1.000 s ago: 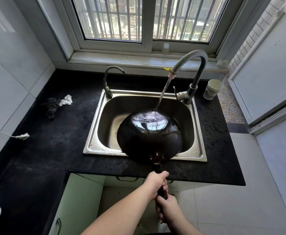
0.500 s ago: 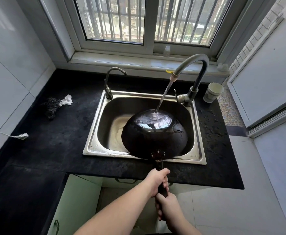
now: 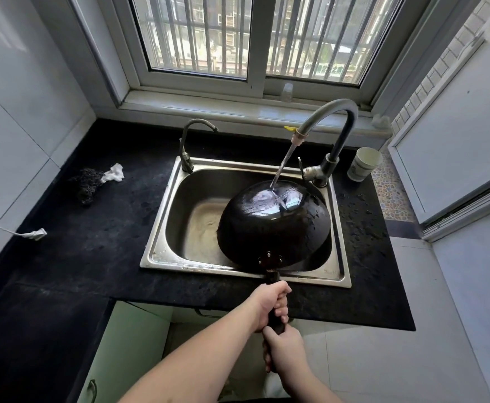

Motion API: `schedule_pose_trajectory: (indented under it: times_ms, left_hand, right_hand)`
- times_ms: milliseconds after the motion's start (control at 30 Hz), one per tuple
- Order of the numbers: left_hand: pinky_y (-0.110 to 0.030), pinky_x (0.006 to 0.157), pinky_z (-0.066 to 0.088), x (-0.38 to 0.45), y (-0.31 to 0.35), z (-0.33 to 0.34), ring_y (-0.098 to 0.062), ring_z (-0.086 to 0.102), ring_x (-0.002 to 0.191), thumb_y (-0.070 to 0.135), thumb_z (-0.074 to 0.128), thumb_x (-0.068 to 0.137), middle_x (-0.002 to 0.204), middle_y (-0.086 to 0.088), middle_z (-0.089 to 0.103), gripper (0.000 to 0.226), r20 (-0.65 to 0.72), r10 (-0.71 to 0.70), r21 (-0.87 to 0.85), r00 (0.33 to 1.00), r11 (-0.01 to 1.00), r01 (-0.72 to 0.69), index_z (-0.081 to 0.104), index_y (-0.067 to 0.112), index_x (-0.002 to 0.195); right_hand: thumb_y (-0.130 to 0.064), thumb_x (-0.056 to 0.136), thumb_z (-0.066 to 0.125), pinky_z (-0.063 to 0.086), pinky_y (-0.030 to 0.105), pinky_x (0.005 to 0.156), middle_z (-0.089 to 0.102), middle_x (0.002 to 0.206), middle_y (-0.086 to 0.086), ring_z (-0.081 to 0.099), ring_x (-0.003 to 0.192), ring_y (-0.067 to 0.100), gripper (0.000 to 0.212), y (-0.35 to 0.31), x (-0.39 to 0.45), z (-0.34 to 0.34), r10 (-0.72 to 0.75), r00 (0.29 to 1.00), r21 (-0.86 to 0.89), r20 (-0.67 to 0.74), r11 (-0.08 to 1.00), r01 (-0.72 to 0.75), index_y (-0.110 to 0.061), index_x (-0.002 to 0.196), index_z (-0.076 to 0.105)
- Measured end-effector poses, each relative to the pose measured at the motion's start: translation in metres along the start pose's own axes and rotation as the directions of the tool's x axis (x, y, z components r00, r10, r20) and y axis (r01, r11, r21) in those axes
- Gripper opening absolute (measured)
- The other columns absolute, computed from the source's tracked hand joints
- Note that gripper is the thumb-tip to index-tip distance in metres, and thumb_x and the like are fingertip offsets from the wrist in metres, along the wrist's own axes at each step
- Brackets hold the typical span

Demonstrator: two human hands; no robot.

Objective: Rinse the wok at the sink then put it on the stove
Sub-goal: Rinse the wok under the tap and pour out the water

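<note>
The wok (image 3: 273,219) has swung toward the sink's right side since a moment ago, uncovering more of the basin floor on the left. It hangs bottom-up over the steel sink (image 3: 162,225), its round black underside wet and glossy under the tap's stream (image 3: 281,167). The handle points back at the person; left hand (image 3: 271,305) and right hand (image 3: 284,354) both wrap it.

Your wok (image 3: 273,225) is black and round-bottomed, turned upside down so its wet, glossy underside faces you. It sits tilted over the right half of the steel sink (image 3: 162,228), just beyond your hands, its long dark handle (image 3: 273,289) pointing back toward you. Water from the tall faucet (image 3: 334,132) strikes the far side of its dome.
</note>
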State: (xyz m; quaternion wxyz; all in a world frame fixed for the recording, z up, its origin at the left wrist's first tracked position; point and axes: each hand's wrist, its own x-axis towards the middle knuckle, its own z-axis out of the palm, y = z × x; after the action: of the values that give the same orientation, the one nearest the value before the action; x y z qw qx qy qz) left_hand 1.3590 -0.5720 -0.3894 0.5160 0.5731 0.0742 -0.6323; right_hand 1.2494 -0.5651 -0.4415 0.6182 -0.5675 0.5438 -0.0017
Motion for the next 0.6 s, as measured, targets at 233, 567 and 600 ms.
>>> schedule_pose_trajectory:
  times_ms: [233,567,600]
  left_hand:
    - [-0.024,0.046,0.02,0.018,-0.009,-0.009,-0.009,0.024,0.029,0.014,0.043,0.091,0.034,0.005,0.028,0.036,0.029,-0.029,0.004,0.999,1.0,0.028,0.034,0.014,0.056]
    - [-0.02,0.039,0.03,0.026,-0.007,-0.023,-0.011,0.022,0.03,0.014,0.044,0.089,0.037,0.003,0.024,0.042,0.058,-0.032,-0.023,0.998,0.999,0.033,0.027,0.018,0.051]
    - [-0.019,0.039,0.03,0.026,-0.006,-0.024,-0.011,0.022,0.03,0.014,0.044,0.089,0.037,0.003,0.023,0.041,0.053,-0.028,-0.029,0.998,0.999,0.03,0.027,0.018,0.051]
  right_hand:
    - [-0.017,0.075,0.058,0.039,0.027,0.04,0.053,0.043,0.012,0.048,0.034,0.024,0.018,-0.005,-0.005,0.007,0.008,0.999,-0.024,-0.031,1.0,-0.009,-0.002,0.066,0.054]
    - [-0.01,0.078,0.055,0.038,0.026,0.039,0.05,0.044,0.012,0.045,0.033,0.023,0.019,-0.021,-0.009,0.012,0.004,1.0,-0.02,0.009,1.0,-0.004,-0.005,0.06,0.051]
    - [-0.012,0.076,0.055,0.038,0.026,0.039,0.05,0.044,0.012,0.044,0.033,0.023,0.02,-0.023,-0.01,0.013,0.004,1.0,-0.021,0.015,1.0,-0.004,-0.006,0.058,0.05]
